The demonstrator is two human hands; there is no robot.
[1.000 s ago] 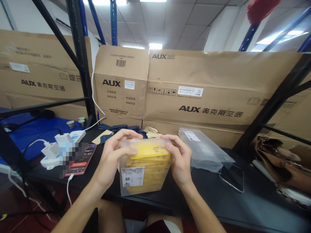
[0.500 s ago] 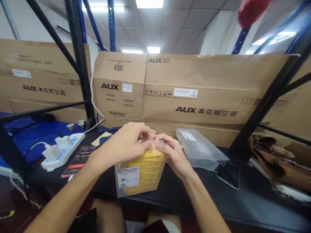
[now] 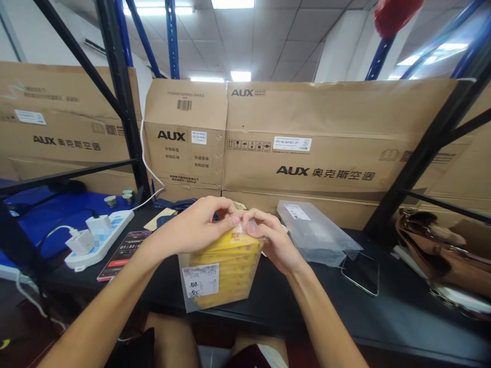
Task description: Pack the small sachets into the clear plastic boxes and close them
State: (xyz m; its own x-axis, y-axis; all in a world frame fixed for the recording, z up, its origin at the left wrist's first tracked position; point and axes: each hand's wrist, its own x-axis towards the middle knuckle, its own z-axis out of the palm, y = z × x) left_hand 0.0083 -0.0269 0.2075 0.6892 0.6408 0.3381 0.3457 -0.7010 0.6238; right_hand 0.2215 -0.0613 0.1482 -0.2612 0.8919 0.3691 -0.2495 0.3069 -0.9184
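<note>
1. Along the left end of the tabletop [image 3: 383, 322]: one power strip [image 3: 121, 225] with two white plugs [image 3: 82, 241] in it, plus one lit phone [image 3: 123, 255] just beside.
2. Toward the back edge, some navy packets [image 3: 174, 204], partly hidden, so no honest count from me.
3. Middle of the front edge: one clear box [image 3: 183, 305], roughly upright, one white label [image 3: 200, 280] on it. Yellow packets [image 3: 238, 266] are stacked inside, too blurry to count.
4. Left hand [image 3: 217, 221] is at the box's top, thumb and fingers closed in on the plastic; the far fingertips are hidden.
5. Right hand [image 3: 268, 232] pinches clear plastic near the top right corner. I'd call this step working the box's top edge; next move probably calls for a gentle, even grip, since that plastic looks bendy.
6. Right of that, one second clear box [image 3: 318, 232], then one dark phone [image 3: 361, 273].
7. Right end: one brown bag [image 3: 425, 250].
</note>
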